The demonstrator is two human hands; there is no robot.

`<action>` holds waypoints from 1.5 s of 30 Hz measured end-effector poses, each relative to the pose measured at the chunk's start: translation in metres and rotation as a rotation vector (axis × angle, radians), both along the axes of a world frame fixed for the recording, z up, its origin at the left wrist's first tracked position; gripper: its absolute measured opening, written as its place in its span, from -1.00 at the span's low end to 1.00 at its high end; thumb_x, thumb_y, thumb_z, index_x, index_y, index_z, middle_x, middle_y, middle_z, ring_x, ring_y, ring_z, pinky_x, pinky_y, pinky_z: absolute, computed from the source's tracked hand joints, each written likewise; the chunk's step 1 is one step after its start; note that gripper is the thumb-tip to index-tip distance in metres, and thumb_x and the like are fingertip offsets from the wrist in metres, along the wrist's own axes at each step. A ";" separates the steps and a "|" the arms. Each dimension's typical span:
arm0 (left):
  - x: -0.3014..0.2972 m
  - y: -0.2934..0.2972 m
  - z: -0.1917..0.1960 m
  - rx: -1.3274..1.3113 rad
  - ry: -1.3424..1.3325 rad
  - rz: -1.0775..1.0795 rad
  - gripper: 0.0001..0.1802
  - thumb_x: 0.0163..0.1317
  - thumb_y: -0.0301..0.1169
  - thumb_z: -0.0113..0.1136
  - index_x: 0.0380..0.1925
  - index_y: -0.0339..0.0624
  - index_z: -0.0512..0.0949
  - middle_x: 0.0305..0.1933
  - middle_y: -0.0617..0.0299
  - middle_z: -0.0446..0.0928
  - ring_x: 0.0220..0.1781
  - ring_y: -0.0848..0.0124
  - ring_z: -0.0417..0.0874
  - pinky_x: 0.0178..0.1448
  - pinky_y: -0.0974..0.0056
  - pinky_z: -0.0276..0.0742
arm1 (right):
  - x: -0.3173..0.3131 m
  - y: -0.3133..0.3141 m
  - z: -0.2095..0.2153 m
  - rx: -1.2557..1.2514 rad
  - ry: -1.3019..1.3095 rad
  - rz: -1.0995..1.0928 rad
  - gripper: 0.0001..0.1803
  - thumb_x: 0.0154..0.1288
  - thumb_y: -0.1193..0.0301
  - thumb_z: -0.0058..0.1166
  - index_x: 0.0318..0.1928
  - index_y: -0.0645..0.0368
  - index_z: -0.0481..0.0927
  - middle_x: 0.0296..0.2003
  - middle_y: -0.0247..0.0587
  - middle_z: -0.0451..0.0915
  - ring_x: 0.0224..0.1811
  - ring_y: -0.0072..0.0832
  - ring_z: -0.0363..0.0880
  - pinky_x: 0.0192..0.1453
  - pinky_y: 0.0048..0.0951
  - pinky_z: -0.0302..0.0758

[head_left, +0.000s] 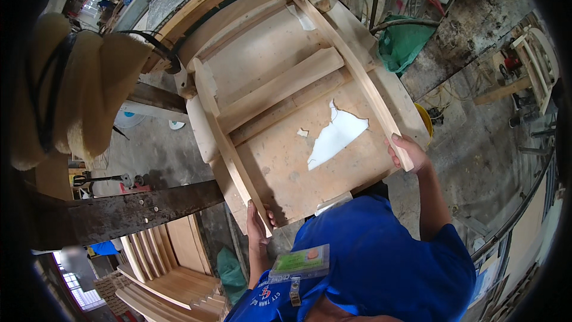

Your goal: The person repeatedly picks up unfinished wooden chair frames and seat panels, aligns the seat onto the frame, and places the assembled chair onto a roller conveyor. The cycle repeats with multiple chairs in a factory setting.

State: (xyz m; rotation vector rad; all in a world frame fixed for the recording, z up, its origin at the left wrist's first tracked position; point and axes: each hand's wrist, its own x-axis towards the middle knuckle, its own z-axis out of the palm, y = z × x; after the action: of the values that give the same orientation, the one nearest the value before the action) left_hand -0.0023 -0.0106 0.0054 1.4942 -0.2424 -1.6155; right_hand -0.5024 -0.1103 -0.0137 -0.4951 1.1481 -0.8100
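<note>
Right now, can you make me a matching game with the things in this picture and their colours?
Things:
1. shirt
2. torn sheet on the wooden chair frame
3. cloth bundle behind the frame
4. left hand and right hand

Descriptions:
A. green
B. white
C. gripping the frame's bare wooden rails
D. blue

Pairs: 1-D, 2-B, 3-A, 4-C

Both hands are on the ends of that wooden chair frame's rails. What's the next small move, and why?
Probably keep both grips and steady the chair frame. The left hand and right hand each clasp a rail end, and the frame looks tilted on the dark beam, so letting go might tip it.
</note>
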 end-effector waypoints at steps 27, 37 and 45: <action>0.004 0.000 0.001 0.008 0.009 -0.029 -0.23 0.46 0.39 -0.14 -0.17 -0.18 0.57 -0.52 0.19 0.53 -0.60 0.30 0.53 -0.50 0.23 0.50 | -0.005 -0.003 0.013 -0.008 0.003 0.051 -0.44 0.46 -0.13 0.10 -0.02 0.16 0.52 -0.48 -0.37 0.48 -0.63 -0.62 0.42 -0.58 -0.53 0.38; 0.024 -0.004 -0.017 0.043 0.342 0.064 -0.33 0.57 0.15 -0.28 -0.18 -0.26 0.55 -0.44 0.17 0.49 -0.56 0.32 0.46 -0.54 0.20 0.43 | -0.004 0.000 0.000 -0.002 -0.069 -0.015 -0.46 0.53 -0.10 -0.03 -0.04 0.17 0.55 -0.50 -0.38 0.48 -0.68 -0.63 0.40 -0.64 -0.55 0.35; 0.022 -0.004 -0.012 0.098 0.272 0.065 -0.51 0.58 0.01 -0.27 -0.16 -0.13 0.50 -0.32 0.20 0.51 -0.52 0.33 0.47 -0.55 0.17 0.44 | 0.004 0.000 0.013 0.033 0.017 -0.090 -0.47 0.47 -0.10 0.08 -0.07 0.16 0.54 -0.57 -0.41 0.46 -0.71 -0.69 0.35 -0.67 -0.59 0.30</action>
State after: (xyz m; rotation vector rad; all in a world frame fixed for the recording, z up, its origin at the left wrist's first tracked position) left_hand 0.0193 -0.0146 -0.0065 1.3204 0.0373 -1.7767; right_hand -0.4986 -0.1099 -0.0012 -0.4260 1.2048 -0.8645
